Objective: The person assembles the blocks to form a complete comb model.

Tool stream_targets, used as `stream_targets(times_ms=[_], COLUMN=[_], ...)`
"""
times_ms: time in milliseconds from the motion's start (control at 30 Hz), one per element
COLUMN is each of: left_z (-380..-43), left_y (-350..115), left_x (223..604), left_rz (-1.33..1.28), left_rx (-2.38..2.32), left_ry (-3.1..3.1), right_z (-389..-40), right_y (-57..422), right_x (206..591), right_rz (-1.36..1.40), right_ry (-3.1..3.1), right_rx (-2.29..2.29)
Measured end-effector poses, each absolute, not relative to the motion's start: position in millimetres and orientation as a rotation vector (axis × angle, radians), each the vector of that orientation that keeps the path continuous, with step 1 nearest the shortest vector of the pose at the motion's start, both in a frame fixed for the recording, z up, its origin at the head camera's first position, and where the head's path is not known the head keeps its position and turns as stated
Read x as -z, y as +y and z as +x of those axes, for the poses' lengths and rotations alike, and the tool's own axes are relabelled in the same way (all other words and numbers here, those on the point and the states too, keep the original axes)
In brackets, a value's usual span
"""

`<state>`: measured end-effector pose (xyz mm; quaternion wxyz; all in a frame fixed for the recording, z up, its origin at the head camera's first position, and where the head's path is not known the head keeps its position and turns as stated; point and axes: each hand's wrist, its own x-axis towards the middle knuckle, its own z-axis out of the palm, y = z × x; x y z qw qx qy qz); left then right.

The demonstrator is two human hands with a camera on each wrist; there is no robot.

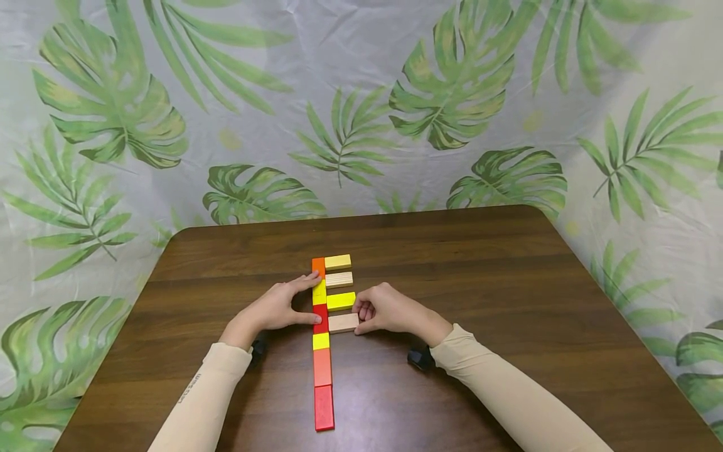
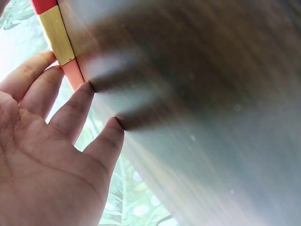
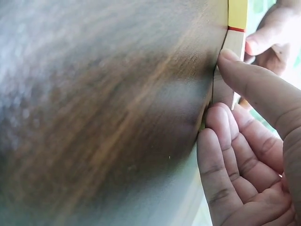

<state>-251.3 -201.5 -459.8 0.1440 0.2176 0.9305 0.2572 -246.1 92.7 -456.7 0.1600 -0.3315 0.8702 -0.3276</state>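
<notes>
A straight column of coloured blocks lies on the table, running away from me. My left hand (image 1: 278,306) spans its upper part from the left, fingertips by the orange block (image 1: 318,265) and upper yellow block (image 1: 319,295), thumb on a red block (image 1: 319,311). In the left wrist view its fingers look spread and fairly straight. My right hand (image 1: 390,309) pinches the outer end of a plain wooden block (image 1: 341,323), which juts rightward from the red one. In the right wrist view the thumb and curled fingers sit around that wooden block (image 3: 225,87).
Above the wooden block, a bright yellow block (image 1: 341,301), a striped wooden block (image 1: 339,279) and a pale yellow block (image 1: 337,262) also jut right. Nearer me the column continues with a short yellow block (image 1: 321,341), an orange-red block (image 1: 322,366) and a red block (image 1: 324,408).
</notes>
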Motion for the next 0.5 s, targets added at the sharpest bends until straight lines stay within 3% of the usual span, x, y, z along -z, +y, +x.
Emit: stream_targets(times_ms=[500], left_z=[-249.5], left_y=[-201.6], left_x=[461.5], left_rz=[0.701], left_rx=[-0.803], left_ry=[2.667], right_z=[-245.3], right_y=[102.6], right_x=[454.8], right_rz=[-0.965], right_ry=[2.486], right_rx=[0.96])
